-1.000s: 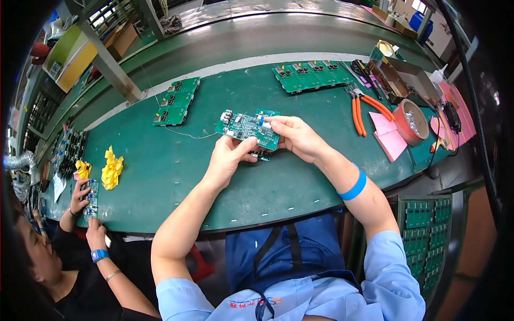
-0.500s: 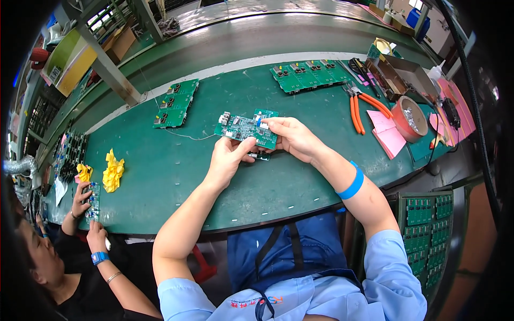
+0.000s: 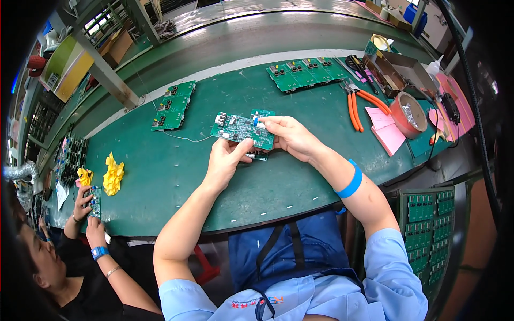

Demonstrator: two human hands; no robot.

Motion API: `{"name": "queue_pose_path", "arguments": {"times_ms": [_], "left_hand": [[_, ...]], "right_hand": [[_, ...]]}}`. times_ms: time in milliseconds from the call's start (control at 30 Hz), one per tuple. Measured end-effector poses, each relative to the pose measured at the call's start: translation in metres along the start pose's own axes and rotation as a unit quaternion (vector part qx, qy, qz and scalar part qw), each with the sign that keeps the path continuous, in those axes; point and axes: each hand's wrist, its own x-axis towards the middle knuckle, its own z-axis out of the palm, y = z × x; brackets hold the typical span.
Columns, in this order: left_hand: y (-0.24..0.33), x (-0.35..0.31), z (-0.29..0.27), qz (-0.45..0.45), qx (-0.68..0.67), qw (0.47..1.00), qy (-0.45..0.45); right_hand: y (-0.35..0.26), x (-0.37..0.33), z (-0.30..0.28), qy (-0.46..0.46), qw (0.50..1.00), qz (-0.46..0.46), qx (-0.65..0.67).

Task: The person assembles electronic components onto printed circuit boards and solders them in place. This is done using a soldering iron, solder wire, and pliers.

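Note:
Above the green bench top I hold a green circuit board (image 3: 242, 126) crowded with small parts. My left hand (image 3: 227, 159) is closed on its lower edge, the thumb lying on its face. At the board's right side my right hand (image 3: 292, 138) pinches it, fingertips by a small blue and white connector (image 3: 259, 123). The fingers underneath are partly hidden. Another board piece (image 3: 257, 155) shows just below the held board; whether they are joined I cannot tell. A thin wire (image 3: 187, 139) lies on the bench to the left.
Board panels (image 3: 174, 106) (image 3: 306, 74) lie at the far left and far right. Orange-handled pliers (image 3: 352, 109), pink paper (image 3: 386, 131) and a tape roll (image 3: 408, 115) are on the right. At left, a person's hands (image 3: 88, 206) work on a board near crumpled yellow paper (image 3: 113, 175).
The board and both hands stay nearly where they were in the view, with the board slightly further left. The grip looks the same.

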Motion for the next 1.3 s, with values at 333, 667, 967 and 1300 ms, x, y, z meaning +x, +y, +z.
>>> {"name": "queue_pose_path", "arguments": {"times_ms": [333,667,967,1300], "left_hand": [[-0.0040,0.0007,0.0002,0.004,0.048,0.999,0.024],[-0.0038,0.0016,-0.0017,-0.007,0.079,0.997,0.022],[-0.0004,-0.0015,-0.0014,0.005,0.049,0.999,0.010],[-0.0052,-0.0019,-0.0001,0.032,0.067,0.997,0.008]], "right_hand": [[0.0035,0.0007,-0.0034,-0.007,1.000,0.011,0.012],[0.0031,0.0012,-0.0038,-0.017,1.000,0.012,0.017],[-0.0002,-0.0013,-0.0008,-0.025,0.999,0.000,0.040],[0.0019,0.0002,-0.0014,0.002,0.996,-0.040,-0.083]]}}
